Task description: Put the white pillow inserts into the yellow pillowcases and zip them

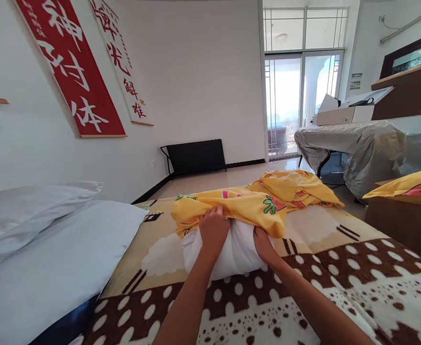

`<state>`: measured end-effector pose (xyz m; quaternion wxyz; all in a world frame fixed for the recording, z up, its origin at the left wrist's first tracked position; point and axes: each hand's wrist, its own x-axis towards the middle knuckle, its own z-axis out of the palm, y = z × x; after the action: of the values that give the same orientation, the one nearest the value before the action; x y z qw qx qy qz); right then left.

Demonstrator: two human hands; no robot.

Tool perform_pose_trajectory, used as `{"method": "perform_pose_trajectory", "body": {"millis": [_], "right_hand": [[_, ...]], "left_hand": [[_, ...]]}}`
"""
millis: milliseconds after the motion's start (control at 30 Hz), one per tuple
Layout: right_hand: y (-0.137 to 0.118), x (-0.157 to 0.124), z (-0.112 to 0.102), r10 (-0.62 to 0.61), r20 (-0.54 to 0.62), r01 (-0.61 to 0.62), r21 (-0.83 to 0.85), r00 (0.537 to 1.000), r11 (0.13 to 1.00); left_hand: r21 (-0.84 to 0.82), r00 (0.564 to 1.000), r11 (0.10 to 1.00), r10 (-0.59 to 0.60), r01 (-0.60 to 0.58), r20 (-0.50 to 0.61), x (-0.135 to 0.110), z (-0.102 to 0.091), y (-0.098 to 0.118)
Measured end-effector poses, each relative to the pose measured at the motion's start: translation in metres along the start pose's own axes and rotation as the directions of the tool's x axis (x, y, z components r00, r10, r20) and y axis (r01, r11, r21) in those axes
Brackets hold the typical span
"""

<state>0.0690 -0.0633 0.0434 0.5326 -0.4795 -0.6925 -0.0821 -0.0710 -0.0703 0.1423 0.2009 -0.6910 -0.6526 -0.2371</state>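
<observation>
A white pillow (232, 256) lies on the patterned blanket (339, 287) in front of me, its far end inside a yellow pillowcase (253, 203) printed with carrots. My left hand (213, 230) grips the open edge of the pillowcase over the pillow's top, fingers curled. My right hand (263, 243) pinches the same edge on the pillow's right side. The loose part of the pillowcase trails away towards the far right of the bed.
Two bare white pillows (48, 249) lie at my left by the wall. A plastic-covered table (368, 143) with boxes stands at the right, with a wooden box and yellow cloth (407, 184) nearer. A black panel (196, 155) leans on the far wall.
</observation>
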Motion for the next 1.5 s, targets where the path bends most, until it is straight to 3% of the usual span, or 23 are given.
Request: {"method": "perform_pose_trajectory", "body": {"millis": [100,233,300,367,467,600,800,900,967,1033,1067,1133,1200,1233,1300,1400,1500], "right_hand": [[-0.016,-0.017,-0.026,-0.009,0.083,0.018,-0.109,0.997,0.994],[-0.064,-0.029,-0.06,-0.119,0.214,0.182,-0.302,0.97,0.936],[-0.09,-0.026,-0.061,-0.1,0.312,0.211,-0.345,0.945,0.915],[-0.109,-0.018,-0.053,0.026,0.393,0.146,-0.403,0.919,0.903],[-0.118,-0.006,-0.034,0.156,0.386,0.031,-0.435,0.909,0.9],[-0.093,-0.001,-0.012,0.127,0.283,-0.006,-0.394,0.951,0.919],[-0.02,-0.001,0.006,0.095,0.158,-0.031,-0.366,0.983,0.93],[0.01,0.004,0.003,0.06,-0.013,-0.061,-0.351,0.998,0.935],[0.022,0.008,-0.003,0.024,-0.087,-0.054,-0.355,0.996,0.933],[0.03,0.012,-0.009,0.014,-0.115,-0.055,-0.367,0.993,0.929],[0.032,0.013,-0.011,0.02,-0.129,-0.066,-0.37,0.991,0.926],[0.035,0.015,-0.014,0.034,-0.162,-0.093,-0.369,0.986,0.925],[0.036,0.016,-0.015,0.031,-0.176,-0.095,-0.364,0.984,0.927],[0.036,0.017,-0.015,0.025,-0.18,-0.09,-0.363,0.983,0.928],[0.036,0.017,-0.015,0.013,-0.183,-0.079,-0.358,0.983,0.93],[0.033,0.017,-0.015,0.009,-0.19,-0.073,-0.333,0.982,0.94],[0.026,0.018,-0.018,0.027,-0.18,-0.077,-0.274,0.983,0.959]], "left_hand": [[-0.019,0.996,0.998,-0.06,0.061,0.066,0.014,-0.002,-0.005],[-0.043,0.996,0.997,-0.053,0.056,0.075,0.026,-0.008,0.004],[-0.052,0.997,0.998,-0.019,0.023,0.079,0.029,-0.012,0.012],[-0.057,0.995,0.998,0.031,-0.026,0.093,0.032,-0.017,0.02],[-0.046,0.991,0.996,0.081,-0.077,0.104,0.034,-0.026,0.027],[-0.035,0.984,0.991,0.135,-0.132,0.119,0.021,-0.03,0.033],[-0.081,0.92,0.941,0.338,-0.329,0.197,-0.02,-0.009,0.069],[-0.153,0.881,0.884,0.459,-0.441,0.113,-0.03,-0.001,0.078],[-0.239,0.825,0.793,0.559,-0.561,-0.082,-0.029,0.005,0.071],[-0.276,0.751,0.704,0.563,-0.655,-0.346,-0.024,0.012,0.054],[-0.276,0.732,0.702,0.505,-0.657,-0.458,-0.021,0.018,0.042],[-0.296,0.756,0.784,0.307,-0.545,-0.578,-0.014,0.03,0.014],[-0.37,0.829,0.84,0.156,-0.398,-0.538,-0.006,0.041,-0.014],[-0.411,0.87,0.837,0.146,-0.362,-0.47,-0.003,0.044,-0.027],[-0.497,0.921,0.784,0.241,-0.371,-0.307,0.001,0.047,-0.047],[-0.578,0.916,0.721,0.379,-0.383,-0.134,0.002,0.043,-0.061],[-0.525,0.922,0.762,0.356,-0.379,-0.15,0.001,0.043,-0.058]]}}
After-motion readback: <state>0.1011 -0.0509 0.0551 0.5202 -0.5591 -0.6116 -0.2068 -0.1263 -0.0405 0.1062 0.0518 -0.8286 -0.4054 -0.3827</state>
